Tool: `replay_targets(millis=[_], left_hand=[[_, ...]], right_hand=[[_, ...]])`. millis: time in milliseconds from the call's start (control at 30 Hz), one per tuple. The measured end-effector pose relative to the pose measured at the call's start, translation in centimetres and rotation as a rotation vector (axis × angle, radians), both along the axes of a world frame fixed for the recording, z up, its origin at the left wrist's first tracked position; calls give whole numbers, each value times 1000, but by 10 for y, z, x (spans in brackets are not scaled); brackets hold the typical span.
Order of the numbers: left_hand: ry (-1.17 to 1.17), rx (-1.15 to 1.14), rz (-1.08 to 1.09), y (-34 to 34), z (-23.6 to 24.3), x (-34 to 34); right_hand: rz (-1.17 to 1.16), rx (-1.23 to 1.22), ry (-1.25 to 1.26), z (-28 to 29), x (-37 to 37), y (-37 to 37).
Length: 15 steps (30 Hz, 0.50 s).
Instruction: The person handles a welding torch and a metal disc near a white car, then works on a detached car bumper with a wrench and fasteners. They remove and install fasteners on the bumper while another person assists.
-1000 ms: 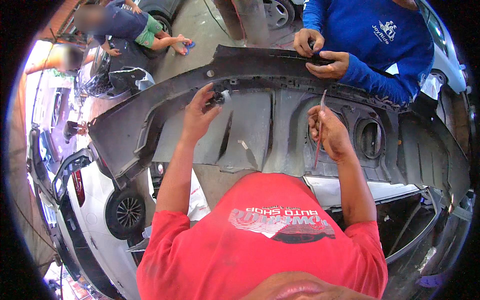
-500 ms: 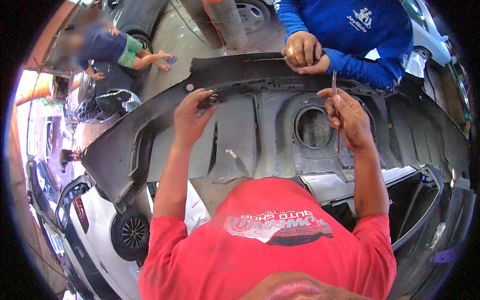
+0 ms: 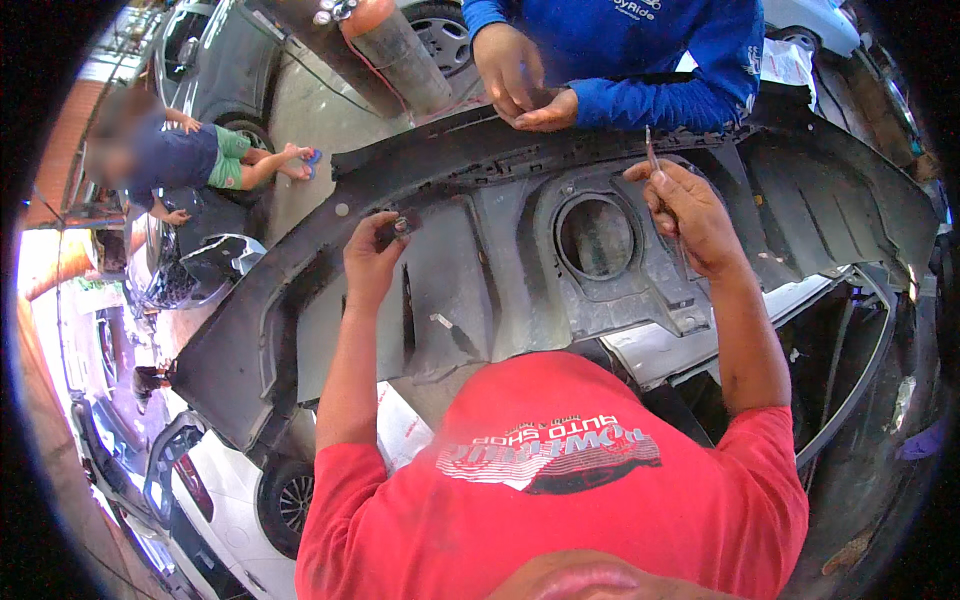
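A large black plastic car bumper stretches across the view in front of me, its inner side up, with a round opening right of centre. Over its left part, my left hand pinches a small dark piece between thumb and fingers; its exact kind does not show. My right hand is closed around a slim metal tool, held roughly upright beside the round opening. The tool's tip points toward the far edge, and its thin other end shows below my fingers.
A co-worker in a blue long-sleeved shirt leans over the far edge, hands close together. Another person sits at far left. Gas cylinders stand behind the bumper. A white car part with a wheel is at lower left.
My view has shifted, so the bumper and co-worker appear further left and higher. The dark piece in my left hand is turned and shows more. My right hand keeps the metal tool.
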<state>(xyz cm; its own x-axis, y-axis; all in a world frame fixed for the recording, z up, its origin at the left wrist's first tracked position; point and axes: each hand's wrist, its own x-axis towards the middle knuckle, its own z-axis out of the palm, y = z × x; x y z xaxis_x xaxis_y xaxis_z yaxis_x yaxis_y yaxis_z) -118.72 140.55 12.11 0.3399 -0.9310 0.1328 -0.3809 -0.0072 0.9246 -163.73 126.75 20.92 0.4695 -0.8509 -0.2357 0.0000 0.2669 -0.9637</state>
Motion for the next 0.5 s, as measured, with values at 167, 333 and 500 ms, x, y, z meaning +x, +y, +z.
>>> replay_targets(millis=[167, 333, 500], left_hand=[[-231, 79, 114, -13, 4, 27], [-554, 43, 182, -30, 12, 65], [-1003, 60, 131, -30, 19, 88]], right_hand=[[-30, -36, 47, 5, -15, -5], [-35, -39, 46, 0, -23, -10], [-63, -33, 67, -7, -30, -15]])
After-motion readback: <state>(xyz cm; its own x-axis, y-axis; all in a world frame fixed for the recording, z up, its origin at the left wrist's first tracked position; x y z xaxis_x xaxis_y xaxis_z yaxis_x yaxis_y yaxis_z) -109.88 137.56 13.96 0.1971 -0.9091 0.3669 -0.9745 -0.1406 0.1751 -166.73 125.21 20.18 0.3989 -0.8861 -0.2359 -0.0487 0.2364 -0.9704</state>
